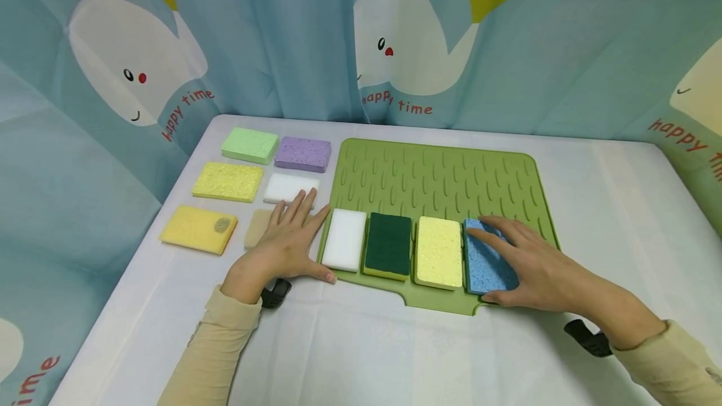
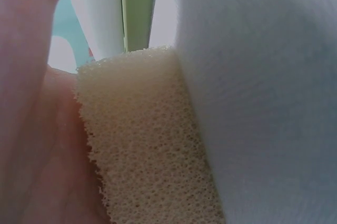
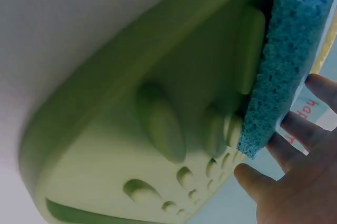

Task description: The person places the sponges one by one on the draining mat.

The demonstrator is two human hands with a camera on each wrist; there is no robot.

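On mat [image 1: 429, 174], porous blue sponge [image 1: 489, 271]

The left hand [image 1: 282, 249] is covering much of the beige sponge [image 1: 256, 230], whose lower end is running out of the left wrist view. Its fingertips are masking part of a white sponge [image 1: 286, 184]. The right hand [image 1: 530, 262] is overlapping the blue sponge [image 1: 487, 268], leaving its grip unclear, and is concealing the green ridged mat's [image 1: 434, 180] near right corner. The right wrist view's top edge is cropping that blue sponge. Both sleeves [image 1: 217, 343] are running off the head view.
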